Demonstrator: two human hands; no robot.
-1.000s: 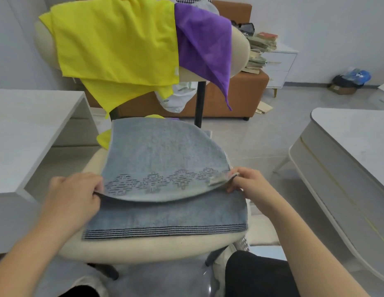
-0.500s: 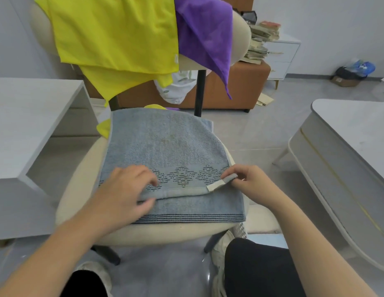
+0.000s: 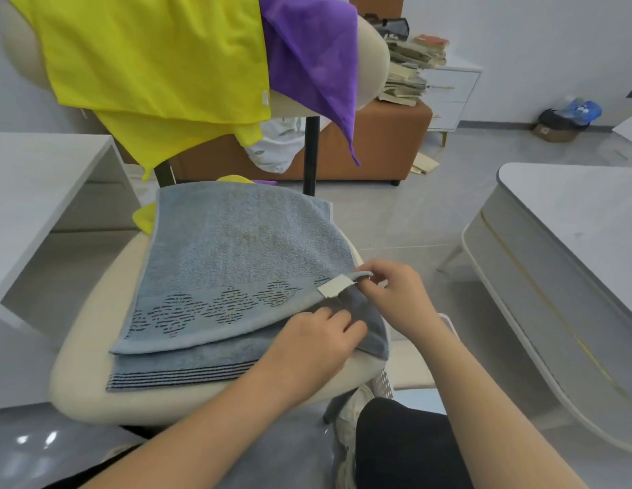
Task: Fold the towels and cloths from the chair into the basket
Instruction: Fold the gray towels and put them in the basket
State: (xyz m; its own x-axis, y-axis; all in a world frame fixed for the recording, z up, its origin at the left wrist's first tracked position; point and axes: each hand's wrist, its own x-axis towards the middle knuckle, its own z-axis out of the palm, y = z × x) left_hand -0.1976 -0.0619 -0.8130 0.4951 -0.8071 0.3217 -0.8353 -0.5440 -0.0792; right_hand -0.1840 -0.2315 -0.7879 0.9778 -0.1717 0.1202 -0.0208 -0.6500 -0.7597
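A smooth white counter (image 3: 36, 178) is standing left of the chair seat (image 3: 82, 347), a rounded cream cushion with a soft matte cover. Above the seat's far left, a thin bright yellow cloth (image 3: 149, 54) is hanging over the backrest in flat, sharp-cornered sheets. A thick grey-blue terry towel (image 3: 237, 255) is lying folded on the seat, its looped pile broken by a woven band of dark diamond shapes on the top layer and dark stripes along the bottom hem. A smooth purple cloth (image 3: 307, 58) is drooping to a point over the backrest's right side. Toward the seat's near right, the left hand (image 3: 314, 344) is pressing on the darker lower layer with loosely extended fingers, gripping nothing. Beside it a small pale rectangular label (image 3: 334, 289) is showing at the upper layer's corner, which the right hand (image 3: 395, 294) is pinching and lifting between thumb and fingers. Half a second ago the left hand was lying over the middle of the folded edge. It is now sitting at the right corner, close to the right hand, while the right hand is keeping the same pinch. The towel is running lengthwise from the seat's front toward the backrest, angled slightly left, with both hems crossing the seat side to side.
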